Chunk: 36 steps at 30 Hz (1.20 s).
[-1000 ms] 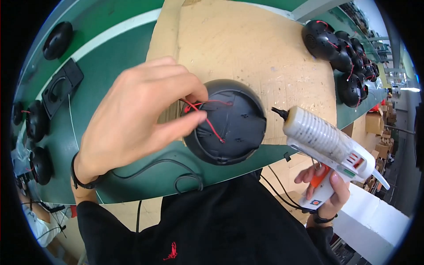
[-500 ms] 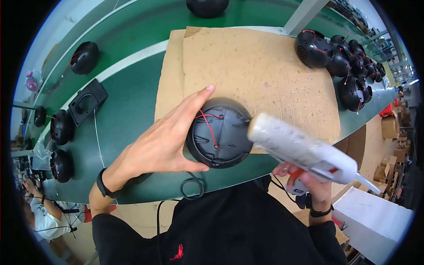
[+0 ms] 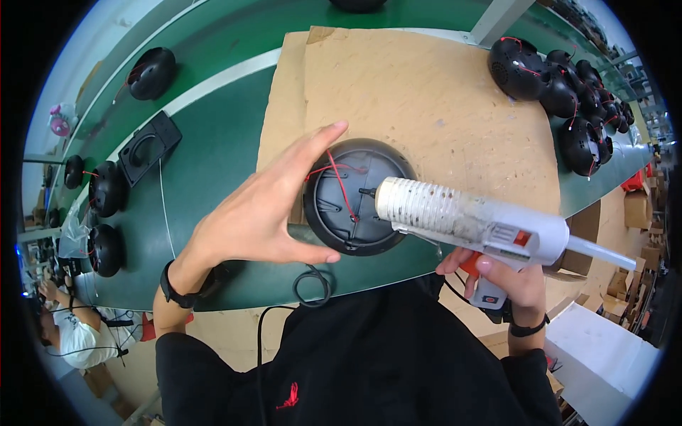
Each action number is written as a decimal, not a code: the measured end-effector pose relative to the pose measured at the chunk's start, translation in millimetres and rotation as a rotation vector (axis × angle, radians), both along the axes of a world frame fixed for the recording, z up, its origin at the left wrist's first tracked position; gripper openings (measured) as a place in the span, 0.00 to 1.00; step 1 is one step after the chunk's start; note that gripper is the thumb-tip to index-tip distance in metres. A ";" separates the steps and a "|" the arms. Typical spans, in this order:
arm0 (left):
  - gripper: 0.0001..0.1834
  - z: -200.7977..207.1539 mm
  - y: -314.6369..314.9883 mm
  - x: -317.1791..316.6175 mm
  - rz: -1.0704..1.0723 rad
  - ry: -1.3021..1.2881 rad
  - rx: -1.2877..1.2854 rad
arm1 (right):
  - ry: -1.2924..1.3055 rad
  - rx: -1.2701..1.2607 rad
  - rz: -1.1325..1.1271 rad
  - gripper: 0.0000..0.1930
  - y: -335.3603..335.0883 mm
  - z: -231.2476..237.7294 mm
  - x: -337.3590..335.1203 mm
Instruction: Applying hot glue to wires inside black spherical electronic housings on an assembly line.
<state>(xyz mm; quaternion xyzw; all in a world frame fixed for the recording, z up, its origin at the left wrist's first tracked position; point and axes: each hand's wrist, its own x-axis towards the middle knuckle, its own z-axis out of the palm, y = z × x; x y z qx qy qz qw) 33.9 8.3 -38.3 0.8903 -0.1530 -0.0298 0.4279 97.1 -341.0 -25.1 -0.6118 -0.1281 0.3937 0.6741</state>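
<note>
A round black plastic housing [image 3: 339,206] rests on the cardboard's near edge with its ribbed inner side up, two red wires lying across it. My left hand [image 3: 263,206] is open around its left side, thumb and forefinger spread wide, a gap showing beside the palm. Whether the fingertips touch the rim, I cannot tell. My right hand [image 3: 508,280] grips a white glue gun [image 3: 462,213] by the handle, fingers at the orange trigger. Its dark nozzle points left over the middle of the housing. A pale glue stick [image 3: 600,251] juts from its back end.
Under the housing lies a cardboard sheet [image 3: 426,92] on the green table [image 3: 206,156]. Several black housings [image 3: 568,89] with red wires crowd the right; others stand left, near a black speaker frame [image 3: 150,148]. A metal post [image 3: 501,20] rises behind. Another person [image 3: 82,334] sits far left.
The glue gun has swung left, bringing its nozzle from the housing's right rim to over its middle. My left hand appears looser around the housing. The whole view has shifted slightly.
</note>
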 end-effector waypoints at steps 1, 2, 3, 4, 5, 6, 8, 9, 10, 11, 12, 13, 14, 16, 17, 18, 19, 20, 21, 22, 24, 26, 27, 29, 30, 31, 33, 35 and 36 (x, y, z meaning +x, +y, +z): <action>0.61 1.6 1.8 0.3 0.004 -0.036 -0.010 | 0.010 0.007 0.000 0.20 1.6 0.7 1.3; 0.54 3.3 4.6 1.0 0.010 -0.096 0.047 | 0.023 0.006 0.001 0.20 3.2 1.2 1.2; 0.46 3.9 6.1 2.6 0.006 -0.158 0.122 | 0.039 -0.002 -0.013 0.20 4.7 1.7 1.3; 0.39 5.3 8.8 3.9 0.030 -0.224 0.161 | 0.056 -0.008 -0.023 0.20 6.0 2.3 0.6; 0.21 4.3 8.2 5.2 0.085 -0.275 0.112 | 0.068 -0.032 -0.030 0.20 7.0 2.8 0.3; 0.18 4.7 9.2 5.9 0.087 -0.271 0.098 | 0.069 -0.037 -0.039 0.20 8.0 3.1 -0.1; 0.12 5.2 9.5 6.6 0.089 -0.252 0.082 | 0.078 -0.044 -0.043 0.21 9.7 3.5 -1.0; 0.08 4.9 8.9 6.4 0.087 -0.284 0.079 | 0.081 -0.041 -0.048 0.21 10.5 3.5 -2.1; 0.08 5.1 8.8 5.9 0.085 -0.310 0.055 | 0.084 -0.038 -0.055 0.21 11.2 3.3 -2.8; 0.08 4.8 8.2 5.5 0.079 -0.312 0.053 | 0.086 -0.027 -0.062 0.21 11.6 2.9 -3.5; 0.08 5.0 8.0 5.0 0.080 -0.321 0.031 | 0.104 -0.038 -0.052 0.21 11.5 2.9 -3.9; 0.08 4.5 7.3 5.0 0.068 -0.327 0.049 | 0.122 -0.040 -0.040 0.22 10.6 3.2 -4.0; 0.08 4.4 7.1 4.9 0.064 -0.342 0.049 | 0.139 -0.041 -0.028 0.22 9.0 4.0 -4.1; 0.07 5.1 7.3 5.5 0.084 -0.356 0.070 | 0.196 -0.021 -0.044 0.23 3.0 7.7 -4.6; 0.07 6.2 7.6 5.7 0.101 -0.361 0.091 | 0.222 -0.030 -0.057 0.23 -1.2 10.2 -4.3; 0.07 6.7 8.5 7.0 0.106 -0.344 0.139 | 0.210 0.012 -0.053 0.24 -5.6 12.3 -3.4; 0.06 7.9 8.8 6.9 0.125 -0.320 0.142 | 0.194 0.030 -0.057 0.24 -11.6 15.4 -1.9; 0.22 9.9 12.7 8.4 0.063 -0.277 0.105 | 0.153 0.069 -0.070 0.25 -18.4 18.4 0.7; 0.39 8.9 11.0 8.1 0.041 -0.159 0.007 | 0.077 0.067 -0.140 0.27 -22.6 19.0 -2.5; 0.56 8.6 10.9 7.5 0.029 -0.079 -0.110 | 0.019 0.115 -0.150 0.27 -26.6 16.7 -1.8; 0.81 2.8 7.2 8.0 -0.138 -0.051 0.078 | -0.101 0.099 -0.172 0.26 -30.6 6.7 -0.3; 0.85 -9.0 -2.9 7.1 -0.146 -0.051 0.191 | -0.153 0.196 -0.175 0.26 -31.9 -7.5 1.7; 0.85 -13.3 -4.5 8.1 -0.140 -0.050 0.162 | -0.196 0.212 -0.193 0.26 -33.6 -13.8 2.5; 0.86 -18.7 -8.9 8.7 -0.080 -0.010 0.047 | -0.361 0.256 -0.237 0.26 -36.0 -25.6 5.0; 0.86 -18.0 -9.9 10.7 -0.038 0.012 0.000 | -0.382 0.278 -0.291 0.27 -38.2 -29.8 6.0; 0.85 -15.0 -11.5 12.3 -0.020 0.044 0.004 | -0.403 0.300 -0.343 0.27 -40.8 -33.1 6.9; 0.85 -0.7 -14.5 20.7 -0.007 0.022 -0.023 | -0.424 0.342 -0.472 0.27 -48.2 -37.9 6.5; 0.85 20.0 -21.5 37.7 -0.001 0.006 -0.033 | -0.478 0.389 -0.597 0.26 -59.0 -42.8 4.6; 0.85 29.4 -30.0 47.5 -0.004 0.003 -0.037 | -0.513 0.450 -0.651 0.26 -64.5 -46.2 3.3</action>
